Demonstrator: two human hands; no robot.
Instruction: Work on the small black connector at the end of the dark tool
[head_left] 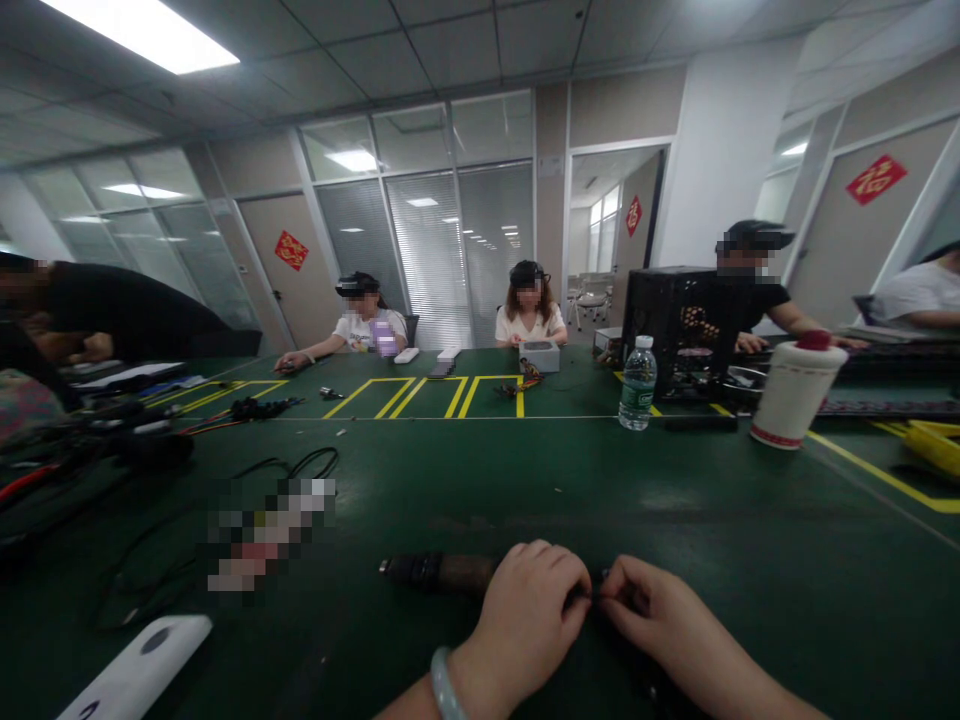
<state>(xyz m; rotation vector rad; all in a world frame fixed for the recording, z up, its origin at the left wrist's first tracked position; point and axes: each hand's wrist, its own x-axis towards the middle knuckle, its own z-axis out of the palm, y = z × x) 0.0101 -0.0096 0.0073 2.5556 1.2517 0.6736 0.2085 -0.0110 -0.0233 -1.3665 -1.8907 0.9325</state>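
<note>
A dark, cylindrical electric screwdriver (457, 573) lies level above the green table, its metal tip pointing left. My left hand (532, 600), with a pale bangle at the wrist, is closed around its rear part, and the fingers hide that end. Close beside it, my right hand (649, 605) is closed in a pinch at the tool's right end. What sits between those fingertips is small and dark, and I cannot make it out. Below my right hand a dark shape, perhaps a cord (654, 690), shows only in part.
On the green table (450, 480) a white device (139, 670) and black cables (315, 462) lie at left. A water bottle (637, 385), a white cup (799, 390) and a black computer case (679, 320) stand at right. Several people sit or lean around the table.
</note>
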